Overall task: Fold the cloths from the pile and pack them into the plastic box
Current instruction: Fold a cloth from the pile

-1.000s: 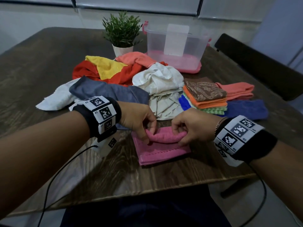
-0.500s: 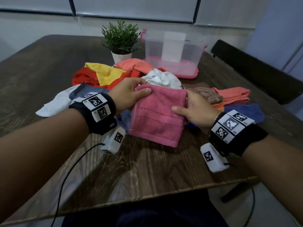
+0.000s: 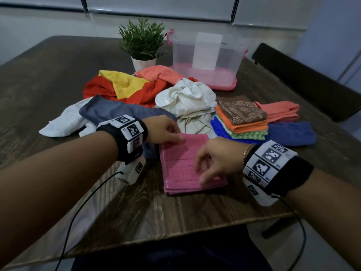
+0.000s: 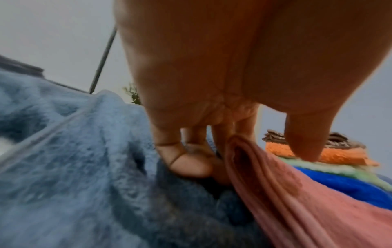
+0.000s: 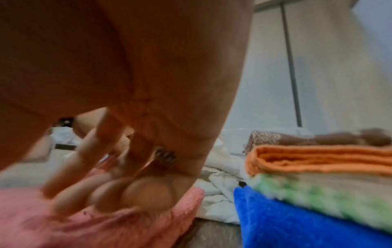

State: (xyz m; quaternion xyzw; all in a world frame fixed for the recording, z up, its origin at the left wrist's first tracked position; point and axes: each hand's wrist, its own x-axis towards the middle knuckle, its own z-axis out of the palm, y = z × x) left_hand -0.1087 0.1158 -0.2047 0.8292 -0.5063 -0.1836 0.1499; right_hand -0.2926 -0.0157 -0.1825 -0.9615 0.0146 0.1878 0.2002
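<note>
A folded pink cloth point(image 3: 179, 165) lies flat on the wooden table point(image 3: 58, 79) in front of me. My left hand point(image 3: 176, 136) pinches its far left corner, thumb on top and fingers under the edge point(image 4: 244, 159). My right hand point(image 3: 203, 173) rests on the cloth's right side with loosely curled fingers, blurred in the right wrist view point(image 5: 110, 189). The unfolded pile sits behind: a grey-blue cloth point(image 3: 117, 112), a red and yellow one point(image 3: 125, 85) and a white one point(image 3: 185, 96). The clear plastic box point(image 3: 175, 53) with a pink base stands at the back.
A stack of folded cloths point(image 3: 242, 118) with a brown patterned one on top sits right of the pink cloth. A coral cloth point(image 3: 279, 112) and a blue one point(image 3: 293, 132) lie beyond it. A potted plant point(image 3: 143, 42) stands left of the box. A dark chair point(image 3: 312, 85) is at the right.
Half a second ago both hands held the pink cloth up off the table. It now lies flat, and the right hand has loosened onto its right side.
</note>
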